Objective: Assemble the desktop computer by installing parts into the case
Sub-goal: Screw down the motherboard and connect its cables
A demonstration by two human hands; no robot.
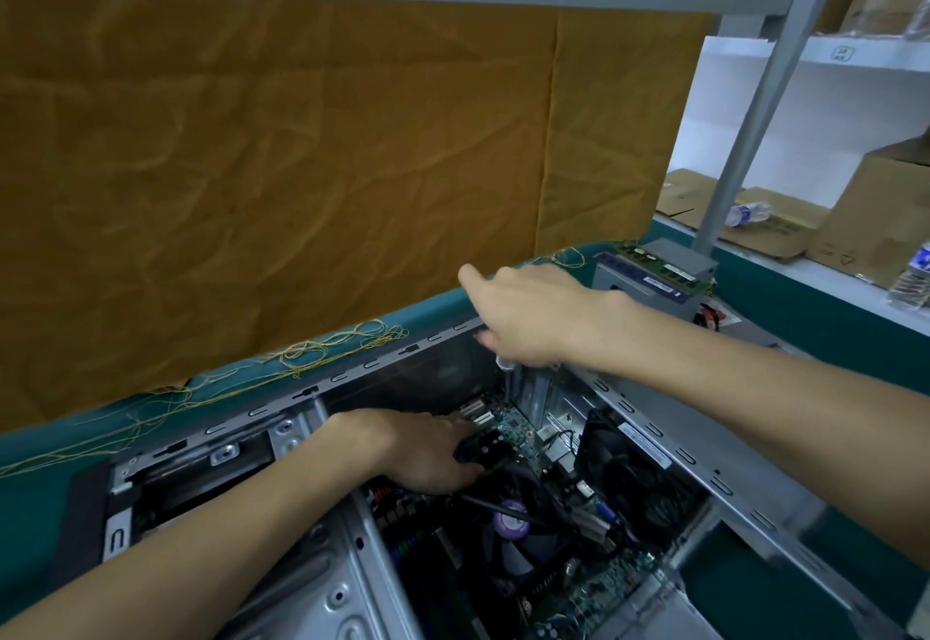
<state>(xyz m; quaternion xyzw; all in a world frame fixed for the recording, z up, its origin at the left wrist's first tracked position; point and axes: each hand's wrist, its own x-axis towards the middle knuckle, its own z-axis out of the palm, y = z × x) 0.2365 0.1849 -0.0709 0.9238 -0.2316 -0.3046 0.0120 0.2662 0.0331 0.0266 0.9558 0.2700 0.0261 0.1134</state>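
Computer case (pixel 654 443) lies open on its side on the green bench (pixel 825 327), motherboard (pixel 513 425) facing up. I see my left hand (pixel 428 453) inside, fingers pressed together flat on a small card (pixel 485 443). My right hand (pixel 533 317) grips a screwdriver (pixel 506 377) upright over the rear slots, index finger extended. 2 fans (pixel 516 534) sit nearby.

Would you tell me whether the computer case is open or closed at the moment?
Open: the computer case has no side panel on top, so the motherboard and CPU fan show, and the left hand reaches inside.
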